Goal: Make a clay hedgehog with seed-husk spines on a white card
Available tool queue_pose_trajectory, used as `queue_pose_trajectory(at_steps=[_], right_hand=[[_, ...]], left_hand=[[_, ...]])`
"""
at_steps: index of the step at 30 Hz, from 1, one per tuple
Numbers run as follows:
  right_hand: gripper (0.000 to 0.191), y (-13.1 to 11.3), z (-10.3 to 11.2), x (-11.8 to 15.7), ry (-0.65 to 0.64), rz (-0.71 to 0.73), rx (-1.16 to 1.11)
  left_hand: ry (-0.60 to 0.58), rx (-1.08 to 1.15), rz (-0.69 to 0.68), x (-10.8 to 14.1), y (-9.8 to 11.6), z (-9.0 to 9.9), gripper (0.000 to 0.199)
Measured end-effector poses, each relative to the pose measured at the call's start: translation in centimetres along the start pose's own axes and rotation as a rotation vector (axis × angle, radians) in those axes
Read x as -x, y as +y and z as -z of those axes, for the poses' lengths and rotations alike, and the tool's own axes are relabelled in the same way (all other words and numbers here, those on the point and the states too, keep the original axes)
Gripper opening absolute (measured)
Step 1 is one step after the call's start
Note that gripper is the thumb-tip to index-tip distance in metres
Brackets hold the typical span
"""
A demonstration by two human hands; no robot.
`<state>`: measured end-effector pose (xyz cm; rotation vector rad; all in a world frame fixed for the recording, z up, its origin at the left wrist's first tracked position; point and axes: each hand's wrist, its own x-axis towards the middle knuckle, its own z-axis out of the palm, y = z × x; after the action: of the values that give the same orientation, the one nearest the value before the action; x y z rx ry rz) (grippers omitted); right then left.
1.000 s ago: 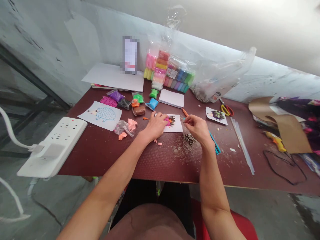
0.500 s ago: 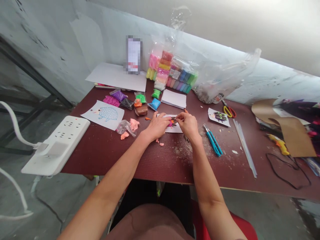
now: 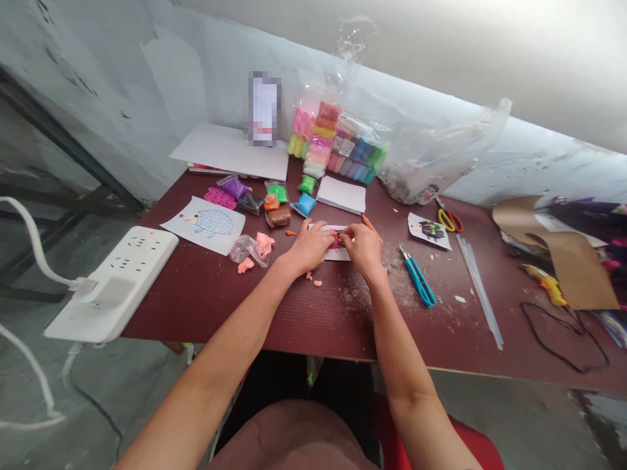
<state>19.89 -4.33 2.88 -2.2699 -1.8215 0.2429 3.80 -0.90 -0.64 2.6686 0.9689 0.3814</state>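
My left hand [image 3: 310,249] lies over the left part of a small white card [image 3: 337,256], its fingers stretched out to the right and touching the card. My right hand [image 3: 364,249] is over the card's right side, with thumb and fingertips pinched together; whatever they hold is hidden. Between the fingertips a bit of pink-purple clay [image 3: 336,243] with dark slivers shows on the card. An orange pencil-like stick [image 3: 372,230] lies just beyond my right hand. Crumbs of peach clay [image 3: 317,283] are near my left wrist.
A blue hedgehog drawing [image 3: 210,223] and peach clay [image 3: 265,244] lie left. Clay packs [image 3: 321,147] stand behind. Right are a finished-looking hedgehog card [image 3: 430,230], teal cutter [image 3: 418,281], scissors [image 3: 450,220], clear sticks [image 3: 480,294] and yellow glue gun [image 3: 547,284]. A power strip [image 3: 115,281] sits left.
My right hand has shifted slightly left, closer to my left hand, uncovering more of the orange stick. My left hand has stayed on the card.
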Motion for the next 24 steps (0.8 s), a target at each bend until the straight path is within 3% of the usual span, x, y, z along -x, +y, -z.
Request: queue_pose_trajectory(at_steps=[18, 24], right_hand=[[0.024, -1.2, -0.3, -0.1, -0.013, -0.052, 0.119], [0.021, -0.3, 0.2, -0.1, 0.039, -0.073, 0.046]], left_hand=[[-0.009, 0.006, -0.04, 0.0, 0.1, 0.4, 0.039], [-0.016, 0.014, -0.035, 0.0, 0.2, 0.6, 0.044]])
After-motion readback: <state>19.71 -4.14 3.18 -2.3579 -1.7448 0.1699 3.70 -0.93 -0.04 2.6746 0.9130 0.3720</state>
